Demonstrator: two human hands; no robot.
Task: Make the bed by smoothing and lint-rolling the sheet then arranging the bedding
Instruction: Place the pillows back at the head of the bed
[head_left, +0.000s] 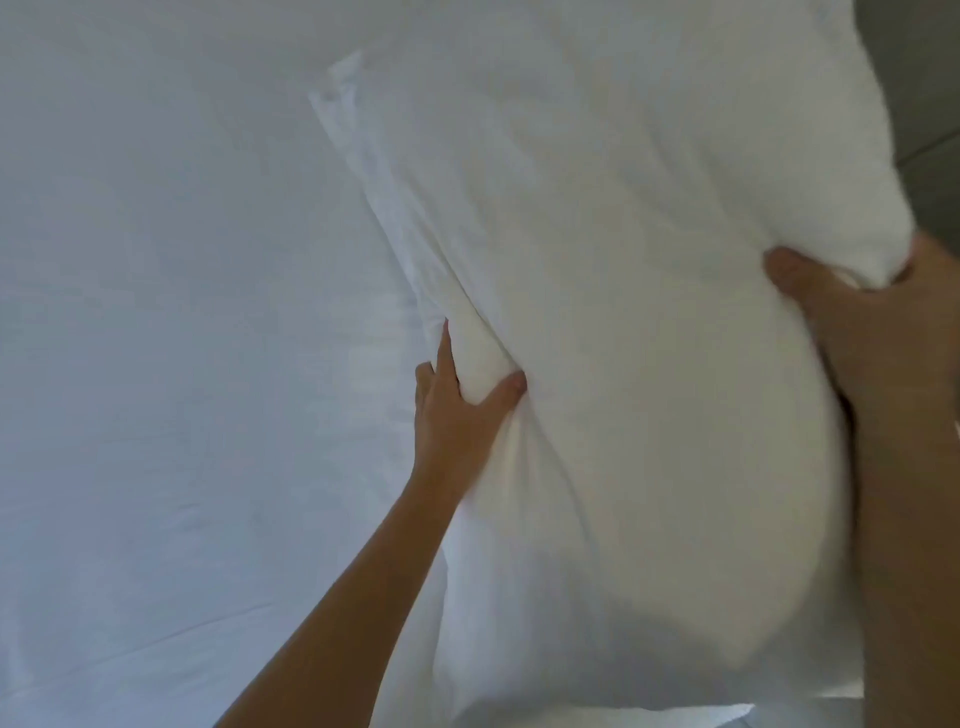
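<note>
A large white pillow (623, 312) fills the middle and right of the head view, lying tilted over the white sheet (156, 338). My left hand (457, 410) grips the pillow's left edge, thumb on top and fingers tucked under a fold. My right hand (872, 338) grips the pillow's right edge near its upper corner, thumb pressed into the fabric. The right hand and the pillow's lower part are blurred. The sheet to the left shows faint wrinkles.
A grey surface (919, 104) shows past the pillow at the top right, likely a headboard or wall. A pale strip (810, 714) lies below the pillow at the bottom right.
</note>
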